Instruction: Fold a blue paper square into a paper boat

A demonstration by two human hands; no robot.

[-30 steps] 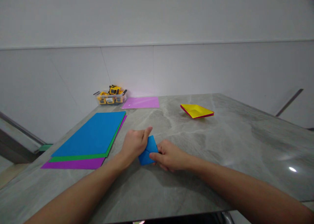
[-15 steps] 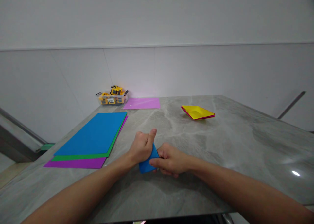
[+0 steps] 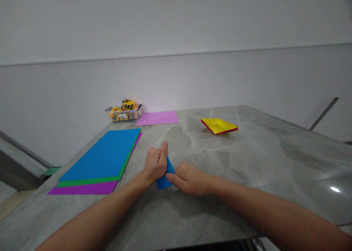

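A small piece of folded blue paper (image 3: 164,183) is held between both hands above the near middle of the table. My left hand (image 3: 156,163) is closed around its left side with the thumb pointing up. At its right edge my right hand (image 3: 189,178) pinches the paper, thumb on the near face. Part of the paper rises as a narrow point between the hands. The fingers of both hands hide much of the paper's shape.
To the left lies a stack of blue, green and purple sheets (image 3: 100,155). Pink paper (image 3: 158,118) and a clear bin of yellow toys (image 3: 123,113) are at the back. A folded yellow and red paper piece (image 3: 219,126) rests on the grey table (image 3: 261,152), right of centre.
Both hands have shifted slightly left with the blue paper, and its upper part now stands out more as a narrow point. The view has tilted a little.
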